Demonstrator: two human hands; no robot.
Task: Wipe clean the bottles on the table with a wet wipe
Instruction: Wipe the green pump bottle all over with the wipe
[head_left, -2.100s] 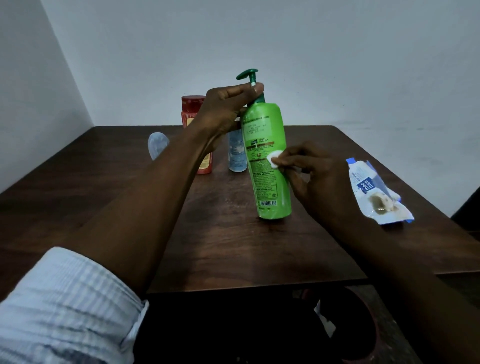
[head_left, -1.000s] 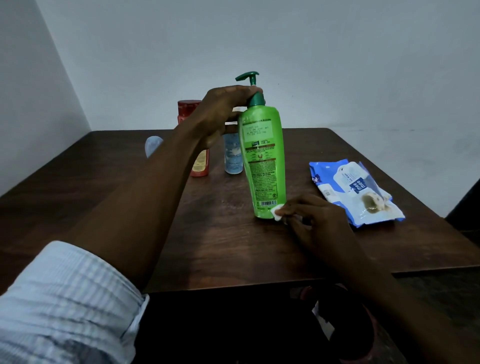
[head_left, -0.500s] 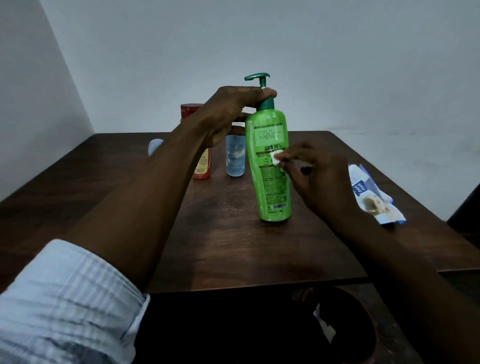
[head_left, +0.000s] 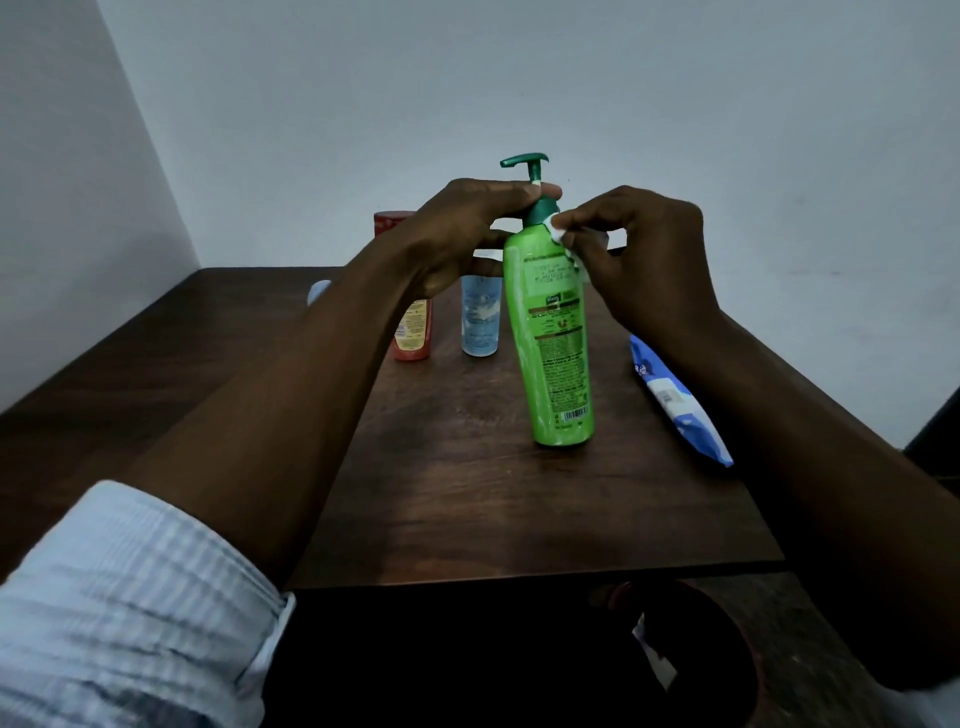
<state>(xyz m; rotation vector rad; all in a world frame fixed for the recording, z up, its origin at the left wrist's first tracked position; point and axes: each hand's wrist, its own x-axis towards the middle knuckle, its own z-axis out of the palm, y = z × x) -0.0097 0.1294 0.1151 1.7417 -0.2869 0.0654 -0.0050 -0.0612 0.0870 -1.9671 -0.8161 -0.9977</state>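
Head view. The green pump bottle (head_left: 553, 332) stands upright on the dark wooden table (head_left: 467, 509), between the two hands. The left hand (head_left: 467, 234) has its fingers curled round the dark green neck just under the pump head, so it is clamped on the bottle. The right hand (head_left: 639, 254), on the opposite side of the neck, pinches a small white wet wipe (head_left: 557, 231) between thumb and fingertips and presses it to the bottle's shoulder, where the collar meets the green body. Beyond and below the left hand stand a red bottle (head_left: 413, 332) and, beside it and nearer the green bottle, a pale blue bottle (head_left: 480, 322) — both partly hidden by that hand. Beyond the left forearm a small pale rounded object (head_left: 318, 292) shows, with too little in view to identify it. Under the right forearm lies a blue-and-white wipes pack (head_left: 675, 405), partly covered by the arm. A pale striped sleeve (head_left: 119, 613) covers the left upper arm
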